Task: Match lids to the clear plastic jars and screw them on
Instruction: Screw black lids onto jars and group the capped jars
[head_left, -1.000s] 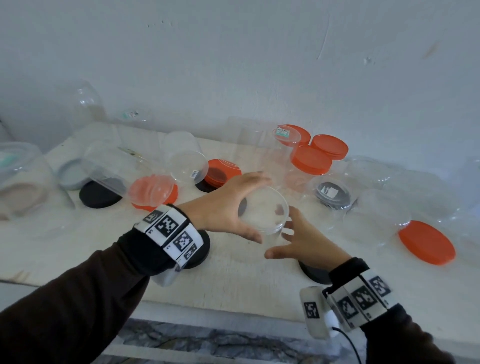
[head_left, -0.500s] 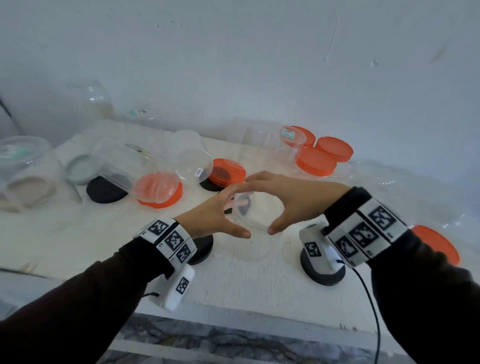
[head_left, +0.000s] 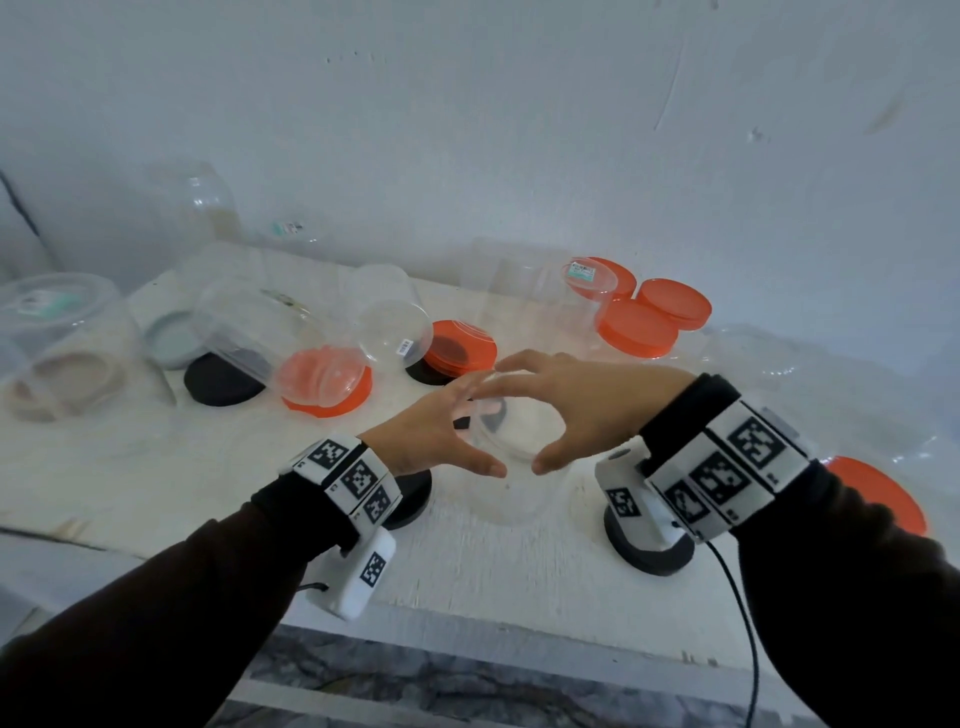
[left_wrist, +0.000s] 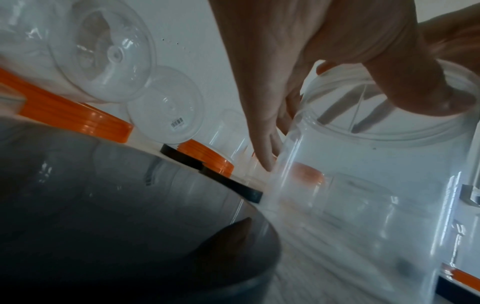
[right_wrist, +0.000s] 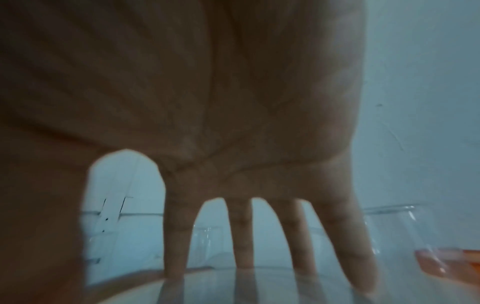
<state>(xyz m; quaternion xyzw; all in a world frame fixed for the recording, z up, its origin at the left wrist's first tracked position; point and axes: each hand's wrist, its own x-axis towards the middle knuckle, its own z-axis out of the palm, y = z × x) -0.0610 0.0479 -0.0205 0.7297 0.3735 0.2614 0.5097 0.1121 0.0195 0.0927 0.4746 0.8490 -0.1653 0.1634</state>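
Clear plastic, the upright jar (head_left: 511, 467) stands mid-table (head_left: 156, 457) in the head view, left hand (head_left: 431, 431) and right hand (head_left: 582, 410) curled round its rim. The left wrist view shows fingers (left_wrist: 265, 131) on its wall. The right wrist view shows spread fingers (right_wrist: 340, 242) on it.

White tabletop (head_left: 156, 467), pale scuffed wall (head_left: 467, 130) behind, marbled grey floor (head_left: 415, 691) below — blurred.
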